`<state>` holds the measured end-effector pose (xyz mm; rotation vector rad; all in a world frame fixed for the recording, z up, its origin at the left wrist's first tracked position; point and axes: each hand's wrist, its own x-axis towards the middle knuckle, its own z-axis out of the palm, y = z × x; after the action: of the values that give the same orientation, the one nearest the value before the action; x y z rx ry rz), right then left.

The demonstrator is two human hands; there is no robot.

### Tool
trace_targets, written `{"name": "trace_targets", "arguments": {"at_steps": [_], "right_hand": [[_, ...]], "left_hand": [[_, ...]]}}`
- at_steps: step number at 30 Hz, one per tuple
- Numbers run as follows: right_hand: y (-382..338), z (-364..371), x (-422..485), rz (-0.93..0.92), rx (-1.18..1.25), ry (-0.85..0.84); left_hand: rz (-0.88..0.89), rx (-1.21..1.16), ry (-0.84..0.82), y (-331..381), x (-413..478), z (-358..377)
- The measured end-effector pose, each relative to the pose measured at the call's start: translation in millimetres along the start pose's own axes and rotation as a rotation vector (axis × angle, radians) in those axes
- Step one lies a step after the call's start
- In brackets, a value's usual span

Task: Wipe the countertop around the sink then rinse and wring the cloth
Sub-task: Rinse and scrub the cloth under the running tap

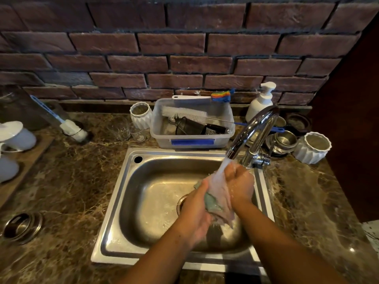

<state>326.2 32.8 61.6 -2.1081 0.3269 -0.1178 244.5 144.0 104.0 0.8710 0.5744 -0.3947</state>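
While water runs from the faucet (253, 132), both hands squeeze the cloth (215, 201) over the sink (114, 201).
Left hand (196, 212) and right hand (240, 183) are each closed around the bunched cloth, held directly under the faucet's stream; a clear plastic tub (192, 138) sits behind the faucet's spout.

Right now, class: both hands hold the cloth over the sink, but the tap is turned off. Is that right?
Not quite. The head view shows water running from the tap onto the cloth. The rest stands: left hand and right hand hold it over the sink.
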Motion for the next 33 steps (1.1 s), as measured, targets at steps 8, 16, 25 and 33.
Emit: {"name": "trace_targets", "arguments": {"at_steps": [8, 16, 25, 33], "right_hand": [[-22, -4, -39, -0.217, 0.038, -0.278], [-29, 20, -48, -0.184, -0.11, -0.075], [-13, -9, -8, -0.003, 0.058, -0.155], [-36, 9, -55, -0.385, -0.145, -0.091]], "left_hand": [[-0.101, -0.128, 0.134, 26, 15, -7], [-0.027, -0.216, 0.04, 9, 11, 0], [0.006, 0.05, 0.057, 23, 11, -17], [-0.001, -0.067, 0.116, 18, 11, 12]]}}
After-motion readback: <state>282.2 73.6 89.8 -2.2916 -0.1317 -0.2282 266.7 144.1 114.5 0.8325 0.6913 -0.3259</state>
